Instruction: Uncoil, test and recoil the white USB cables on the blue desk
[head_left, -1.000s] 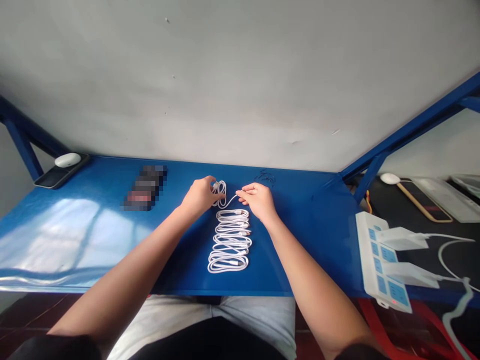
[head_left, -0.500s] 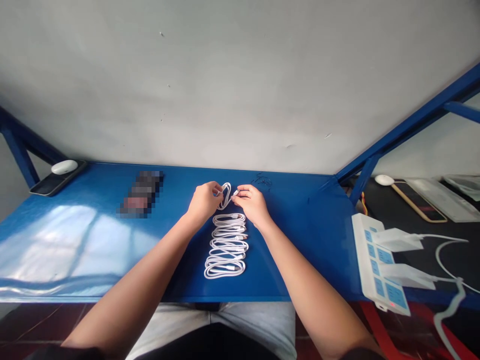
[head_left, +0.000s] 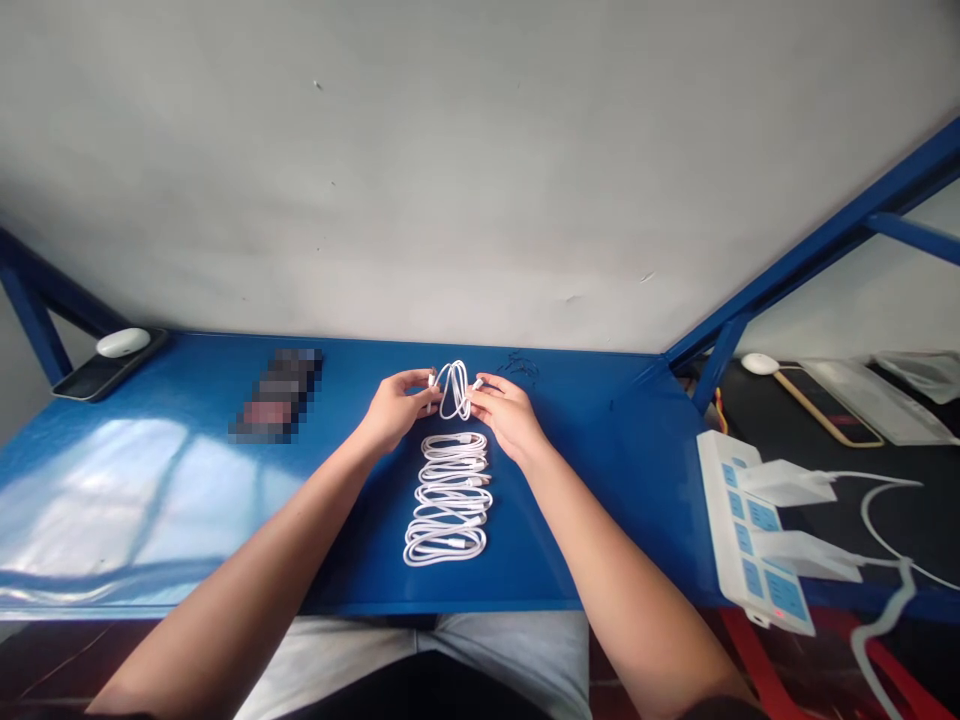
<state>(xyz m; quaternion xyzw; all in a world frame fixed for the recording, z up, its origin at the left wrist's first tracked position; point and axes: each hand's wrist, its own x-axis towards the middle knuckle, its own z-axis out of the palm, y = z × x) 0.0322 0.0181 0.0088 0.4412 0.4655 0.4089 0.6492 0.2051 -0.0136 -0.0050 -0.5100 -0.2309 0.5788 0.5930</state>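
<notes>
Between my hands is a white charging cable, looped and spread open just above the blue table. My left hand pinches it on the left, with a connector end showing at the fingertips. On the right, my right hand grips the cable near its other end, where a white plug shows between thumb and fingers. Right below, several coiled white cables lie in a column on the table, some overlapping.
Small dark twist ties lie behind my right hand. A pixelated dark object is at left, near a phone with a white mouse-like item. At right stands a power strip with white chargers plugged in.
My left hand has shifted slightly left, and the loops of the held cable have opened wider between my hands. The view has tilted a little.
</notes>
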